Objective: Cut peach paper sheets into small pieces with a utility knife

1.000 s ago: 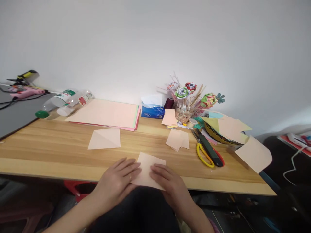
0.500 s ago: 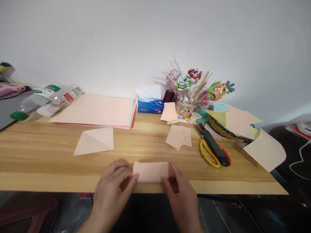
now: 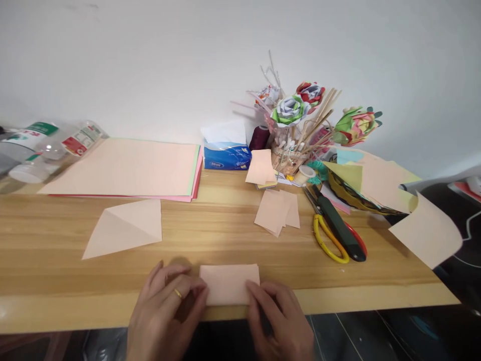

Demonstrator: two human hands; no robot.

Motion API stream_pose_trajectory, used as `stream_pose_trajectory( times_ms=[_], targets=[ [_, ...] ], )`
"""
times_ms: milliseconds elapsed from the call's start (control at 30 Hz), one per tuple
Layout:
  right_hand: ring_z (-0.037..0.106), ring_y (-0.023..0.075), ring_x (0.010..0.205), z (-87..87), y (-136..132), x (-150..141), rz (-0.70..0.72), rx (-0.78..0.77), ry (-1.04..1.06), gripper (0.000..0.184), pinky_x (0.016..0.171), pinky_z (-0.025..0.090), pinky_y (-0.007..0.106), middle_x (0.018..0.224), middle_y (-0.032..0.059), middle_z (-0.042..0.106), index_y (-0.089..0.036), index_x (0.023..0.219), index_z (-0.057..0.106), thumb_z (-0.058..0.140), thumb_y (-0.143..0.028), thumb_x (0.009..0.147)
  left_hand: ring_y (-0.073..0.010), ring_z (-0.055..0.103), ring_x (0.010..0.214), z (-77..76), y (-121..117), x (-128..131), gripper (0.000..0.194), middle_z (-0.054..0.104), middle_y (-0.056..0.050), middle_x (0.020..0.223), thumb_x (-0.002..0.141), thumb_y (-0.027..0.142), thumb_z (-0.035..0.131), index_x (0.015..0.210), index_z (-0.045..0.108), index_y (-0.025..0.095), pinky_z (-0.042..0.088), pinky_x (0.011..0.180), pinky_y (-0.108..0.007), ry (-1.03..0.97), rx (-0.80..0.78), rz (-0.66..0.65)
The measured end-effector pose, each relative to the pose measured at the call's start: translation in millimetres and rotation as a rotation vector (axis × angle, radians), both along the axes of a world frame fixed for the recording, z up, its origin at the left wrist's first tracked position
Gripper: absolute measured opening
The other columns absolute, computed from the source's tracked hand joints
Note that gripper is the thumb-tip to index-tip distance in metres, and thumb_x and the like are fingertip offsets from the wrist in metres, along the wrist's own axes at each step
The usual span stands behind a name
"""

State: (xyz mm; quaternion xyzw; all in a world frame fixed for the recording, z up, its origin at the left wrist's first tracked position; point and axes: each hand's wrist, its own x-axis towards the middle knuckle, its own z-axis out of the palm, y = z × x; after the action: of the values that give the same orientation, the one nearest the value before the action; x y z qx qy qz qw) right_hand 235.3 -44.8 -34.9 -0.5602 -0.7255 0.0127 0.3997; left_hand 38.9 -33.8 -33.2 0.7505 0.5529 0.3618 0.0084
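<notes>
A folded piece of pale pink paper [image 3: 228,285] lies flat near the table's front edge, its long side running left to right. At its left end, my left hand [image 3: 161,306], with a gold ring on one finger, pinches the edge between thumb and index finger. My right hand [image 3: 280,316] is closed at the other end, index fingertip pressed on the top layer and thumb at the lower right corner. Several small pink paper squares [image 3: 274,210] lie overlapping beyond the right hand. Farther left rests a larger creased pink sheet [image 3: 130,225].
A stack of large coloured sheets [image 3: 128,168] and plastic bottles lie at the back left. Along the wall stand a blue tissue pack [image 3: 227,156] and a jar of paper flowers [image 3: 287,155]. Yellow-and-red-handled scissors [image 3: 330,240] and a dark green cutter [image 3: 340,225] lie right, near a paper-filled basket [image 3: 353,195].
My right fingers have shifted from the folded paper's right edge onto its top face. My left index finger has come down to the thumb. The view has moved slightly.
</notes>
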Motion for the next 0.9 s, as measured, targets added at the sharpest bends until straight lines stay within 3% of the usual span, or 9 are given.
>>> stream_pose_trajectory(
  times_ms=[200, 367, 900],
  targets=[
    [0.06, 0.0163, 0.071, -2.3, 1, 0, -0.015, 0.022, -0.049, 0.028, 0.064, 0.05, 0.03, 0.077, 0.0033, 0.062, -0.028, 0.102, 0.064, 0.052, -0.014, 0.082, -0.0231, 0.06, 0.087, -5.1, -2, -6, 0.005, 0.067, 0.0, 0.076, 0.083, 0.025, 0.056, 0.087, 0.058, 0.027, 0.034, 0.094, -0.046, 0.035, -0.002, -0.027],
    [0.054, 0.0143, 0.072, -5.7, 3, 0, -0.007, 0.08, -0.111, 0.024, 0.065, 0.047, 0.026, 0.077, 0.0044, 0.058, -0.019, 0.102, 0.064, 0.049, -0.013, 0.085, -0.0194, 0.059, 0.085, -0.7, 3, -6, 0.009, 0.067, 0.002, 0.074, 0.079, 0.018, 0.061, 0.086, 0.06, 0.023, 0.03, 0.1, -0.038, 0.111, 0.072, -0.072],
    [0.051, 0.0134, 0.067, -2.1, 9, 7, 0.079, 0.067, -0.256, 0.026, 0.061, 0.045, 0.024, 0.074, 0.0039, 0.055, -0.013, 0.105, 0.061, 0.048, -0.01, 0.082, -0.0211, 0.055, 0.084, -7.9, 5, -18, 0.015, 0.067, 0.001, 0.073, 0.078, 0.02, 0.064, 0.093, 0.062, 0.02, 0.023, 0.104, -0.039, 0.27, 0.095, -0.188]
  ],
)
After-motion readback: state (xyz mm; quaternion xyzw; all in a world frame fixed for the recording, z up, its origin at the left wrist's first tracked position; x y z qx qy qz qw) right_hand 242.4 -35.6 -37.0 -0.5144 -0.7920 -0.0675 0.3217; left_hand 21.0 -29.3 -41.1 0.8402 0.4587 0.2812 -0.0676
